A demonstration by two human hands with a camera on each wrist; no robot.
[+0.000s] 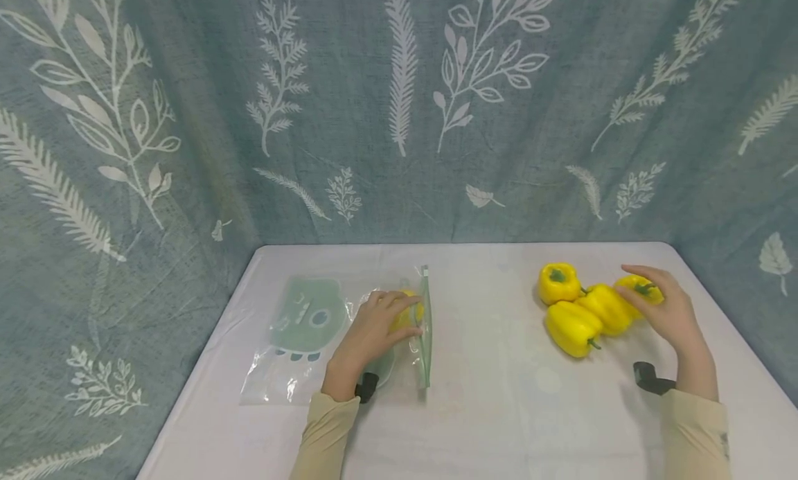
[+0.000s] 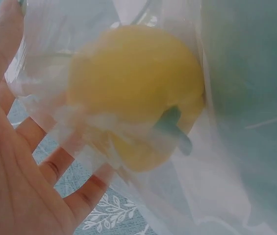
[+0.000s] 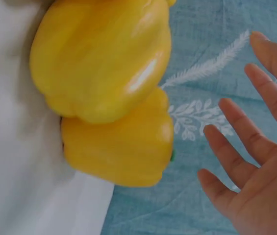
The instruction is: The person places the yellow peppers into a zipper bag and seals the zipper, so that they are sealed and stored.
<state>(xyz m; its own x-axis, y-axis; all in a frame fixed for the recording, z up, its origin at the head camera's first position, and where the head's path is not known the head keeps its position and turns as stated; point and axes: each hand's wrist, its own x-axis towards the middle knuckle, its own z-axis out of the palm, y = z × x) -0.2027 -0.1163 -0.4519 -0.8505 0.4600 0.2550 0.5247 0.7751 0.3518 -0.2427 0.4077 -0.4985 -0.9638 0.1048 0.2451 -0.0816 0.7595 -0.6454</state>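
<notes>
A clear zip bag (image 1: 425, 355) with a green cartoon print lies at the left of the table, its zip edge facing right. Inside it, near the mouth, is a yellow bell pepper (image 2: 138, 83) with a green stem, blurred by the plastic. My left hand (image 1: 375, 325) curves its fingers and thumb round the bag's mouth end, over that pepper; plastic covers some fingertips in the left wrist view. On the right lies a cluster of several yellow bell peppers (image 1: 572, 327). Beside it, my right hand (image 1: 670, 310) hovers with fingers spread, apart from the peppers (image 3: 104, 58) in the right wrist view.
A white cloth covers the table (image 1: 486, 424). Behind it and along the sides hangs a blue-green curtain (image 1: 374, 120) with white leaf patterns. Black wrist mounts (image 1: 651, 378) show beside the sleeves.
</notes>
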